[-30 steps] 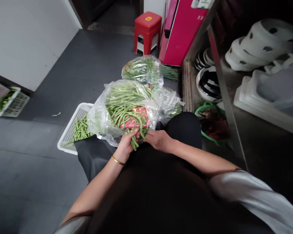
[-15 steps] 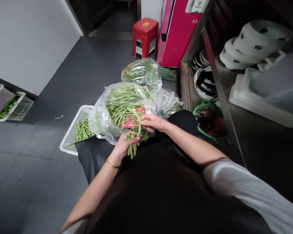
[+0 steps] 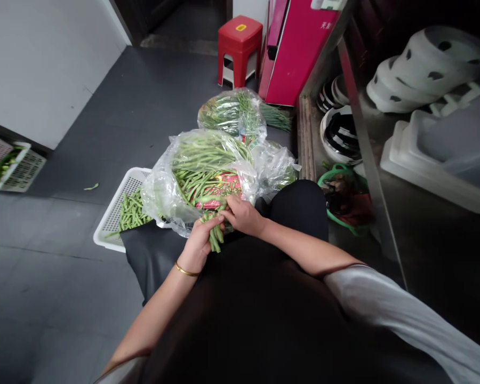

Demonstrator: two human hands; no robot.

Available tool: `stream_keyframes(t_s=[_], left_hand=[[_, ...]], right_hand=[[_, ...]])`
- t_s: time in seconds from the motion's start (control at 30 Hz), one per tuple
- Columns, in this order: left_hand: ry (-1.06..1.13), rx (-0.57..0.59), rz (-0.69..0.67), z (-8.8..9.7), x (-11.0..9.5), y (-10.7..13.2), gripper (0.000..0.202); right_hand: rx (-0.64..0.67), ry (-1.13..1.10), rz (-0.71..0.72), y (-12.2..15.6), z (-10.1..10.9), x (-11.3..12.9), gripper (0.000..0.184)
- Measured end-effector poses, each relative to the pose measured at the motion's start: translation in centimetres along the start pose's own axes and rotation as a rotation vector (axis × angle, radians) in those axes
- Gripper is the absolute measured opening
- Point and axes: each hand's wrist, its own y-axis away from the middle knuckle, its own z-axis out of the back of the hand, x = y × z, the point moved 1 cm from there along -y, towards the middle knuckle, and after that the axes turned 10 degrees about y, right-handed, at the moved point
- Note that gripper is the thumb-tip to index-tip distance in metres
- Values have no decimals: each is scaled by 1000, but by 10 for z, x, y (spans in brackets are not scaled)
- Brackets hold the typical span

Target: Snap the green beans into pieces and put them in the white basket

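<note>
A small bunch of green beans (image 3: 216,238) is gripped in my left hand (image 3: 199,240), its cut ends pointing down toward my lap. Closed just above it, my right hand (image 3: 244,214) pinches a long green bean (image 3: 211,200) whose far part reaches left over the opening of a clear plastic bag (image 3: 160,186). Long whole beans (image 3: 202,152) fill that bag, and a red packet or wrapper (image 3: 228,184) shows among them with small bits on it. To the left, a white perforated basket (image 3: 109,221) holds short bean pieces (image 3: 133,210).
Behind stand another bag of greens (image 3: 224,112) and a crumpled bag (image 3: 278,165). A red stool (image 3: 240,40) is at the back beside a pink cabinet (image 3: 300,53). A metal shelf (image 3: 368,133) with bowls and a green basket (image 3: 338,169) lies right. Another basket (image 3: 28,168) sits far left.
My right hand has moved down and left, closer to my left hand, its fingers now curled tighter. The bean it holds has swung from upright to lying leftward.
</note>
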Motion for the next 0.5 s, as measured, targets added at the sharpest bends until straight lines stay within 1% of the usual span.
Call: stream_keyframes(t_s=[0.03, 0.1, 0.13, 0.17, 0.2, 0.27, 0.3, 0.33, 0.37, 0.43, 0.5], left_hand=[[42, -33, 9, -1, 1, -2, 21], [125, -87, 18, 1, 1, -6, 18], [160, -106, 15, 2, 0, -8, 17], [185, -117, 9, 5, -1, -10, 17], [192, -115, 3, 7, -3, -11, 17], [170, -68, -19, 12, -7, -10, 19], [148, -26, -34, 13, -8, -9, 20], [122, 28, -44, 14, -10, -7, 21], [89, 90, -45, 13, -10, -5, 22], [3, 194, -39, 12, -10, -1, 23], [-84, 219, -54, 12, -10, 2, 23]], right_hand=[[-14, 45, 36, 2, -3, 2, 11], [19, 22, 81, 5, -5, 6, 14], [44, -46, 68, 6, -5, 6, 15], [72, -151, 19, 5, -4, 6, 16], [114, -288, -60, 5, -3, 5, 18], [238, -588, -259, 3, -2, 2, 20], [321, -721, -336, 3, -4, 0, 22], [410, -826, -384, 3, -6, 0, 24], [489, -900, -403, 5, -10, -1, 27], [595, -963, -398, 9, -17, -2, 31], [665, -927, -370, 12, -21, -4, 31]])
